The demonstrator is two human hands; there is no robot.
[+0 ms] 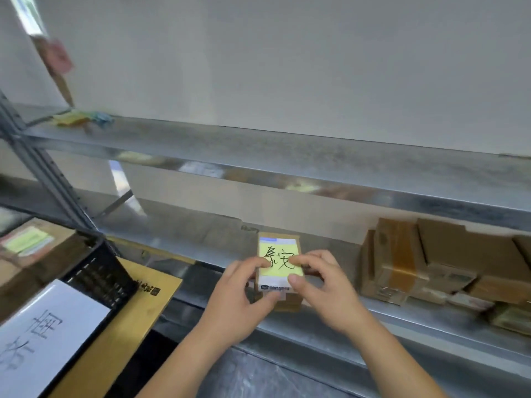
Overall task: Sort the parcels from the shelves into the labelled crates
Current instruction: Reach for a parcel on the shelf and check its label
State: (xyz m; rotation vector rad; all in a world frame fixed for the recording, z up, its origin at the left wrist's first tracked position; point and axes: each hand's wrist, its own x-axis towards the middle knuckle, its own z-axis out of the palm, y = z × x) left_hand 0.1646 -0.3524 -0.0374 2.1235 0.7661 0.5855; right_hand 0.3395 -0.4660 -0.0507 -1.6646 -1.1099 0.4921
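With the left hand (238, 297) and right hand (321, 285) pinching only the small parcel (280, 265) at centre frame, it could slip onto the shelf (316, 326) or be misread and land in the wrong crate (97, 271).

2 hands (234, 300) (324, 291), 1 held parcel (280, 262), 1 black crate (97, 271), 2 metal shelves (287, 156) (186, 234).

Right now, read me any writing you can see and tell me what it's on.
Yellow note on the small parcel held by both hands: two handwritten characters, partly covered by fingers, not surely readable.
White sheet on the black crate: large handwritten characters, blurred.
Small print on the parcel's white label: too small.
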